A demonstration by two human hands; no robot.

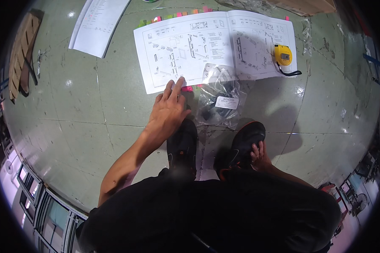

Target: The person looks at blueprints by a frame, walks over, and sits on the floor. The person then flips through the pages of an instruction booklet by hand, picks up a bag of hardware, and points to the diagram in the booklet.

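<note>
Far right: yellow tape measure. Centre: clear plastic bag of dark parts. Far left: loose white sheets; wooden slats at the left edge. Near: black shoes.

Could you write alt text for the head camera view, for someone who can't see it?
A crouching person's left hand touches the lower edge of an open instruction booklet on the floor; the right hand rests on a black shoe. A clear parts bag and yellow tape measure lie nearby.
</note>
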